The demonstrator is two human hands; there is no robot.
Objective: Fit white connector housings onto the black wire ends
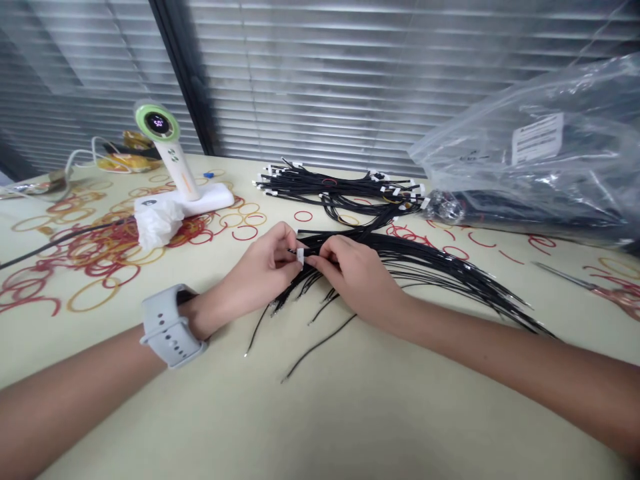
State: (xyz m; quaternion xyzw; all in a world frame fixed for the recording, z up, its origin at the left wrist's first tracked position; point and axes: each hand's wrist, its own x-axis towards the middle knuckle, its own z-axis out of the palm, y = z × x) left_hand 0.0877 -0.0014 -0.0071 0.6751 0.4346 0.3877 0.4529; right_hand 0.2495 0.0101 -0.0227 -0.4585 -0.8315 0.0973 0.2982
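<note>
A black cable with a white label [300, 256] near its end is pinched between my two hands. The fingertips of my left hand [267, 263], whose wrist wears a grey watch [171, 327], are closed on the cable's end at the label. Just right of the label, my right hand [357, 273] grips the same cable between thumb and forefinger. Under and beside both hands lies a loose spread of black cables [440, 261], their ends pointing left and right. Behind it rests a bundle of black cables [320, 183] with white tags at both ends.
A white and green handheld fan [175, 160] stands at the back left, with crumpled white tissue [157, 223] before it. Red and yellow rubber bands [113, 250] are strewn around. At right are a large clear plastic bag [530, 160] and scissors [590, 285]. Window blinds [310, 80] border the table's back.
</note>
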